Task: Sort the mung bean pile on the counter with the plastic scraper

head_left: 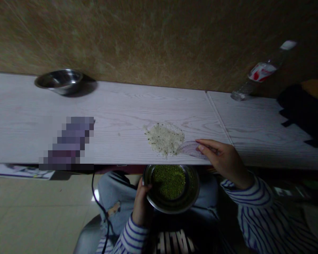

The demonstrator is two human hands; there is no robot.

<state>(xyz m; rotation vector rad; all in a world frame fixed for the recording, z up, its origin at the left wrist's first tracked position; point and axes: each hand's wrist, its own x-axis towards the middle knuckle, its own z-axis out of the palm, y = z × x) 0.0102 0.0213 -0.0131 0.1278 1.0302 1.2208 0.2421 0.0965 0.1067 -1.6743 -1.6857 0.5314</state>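
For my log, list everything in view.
Wall: 1, brown, back
Table: 1, whitish, middle
Rear bowl: 1, silver, left
Front bowl: 1, silver, below table
Beans: 1 heap, green, front bowl
Grains: 1 pile, white, centre
Film: 1, purplish, by grains
Bottle: 1, clear, back right
Pixelated patch: 1, purple, left
Bundle: 1, black, right
Cable: 1, black, lower left
Papers: some, white, far left
Floor: 1, pale, lower left
Seat: 1, grey, bottom
Jeans: 1, blue, below table
Sleeves: 2, blue-striped, wrists
Hands: 2, bare, centre and right
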